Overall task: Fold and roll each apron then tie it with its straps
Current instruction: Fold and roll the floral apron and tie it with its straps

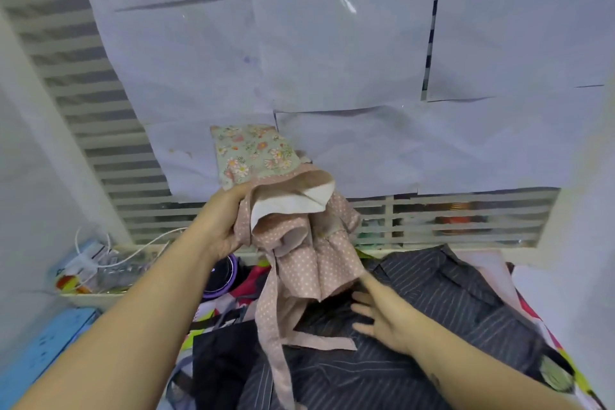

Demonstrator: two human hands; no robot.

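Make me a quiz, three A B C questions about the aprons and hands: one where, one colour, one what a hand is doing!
1. Where is the striped apron? A. hanging up B. lying flat under the right hand C. in a box
2. The dotted apron in the left hand is: A. blue B. pink C. yellow
3. The right hand is: A. open B. a fist C. pulling a strap
Answers: 1 B, it lies below that hand. 2 B, pink with white dots. 3 A, fingers spread straight.
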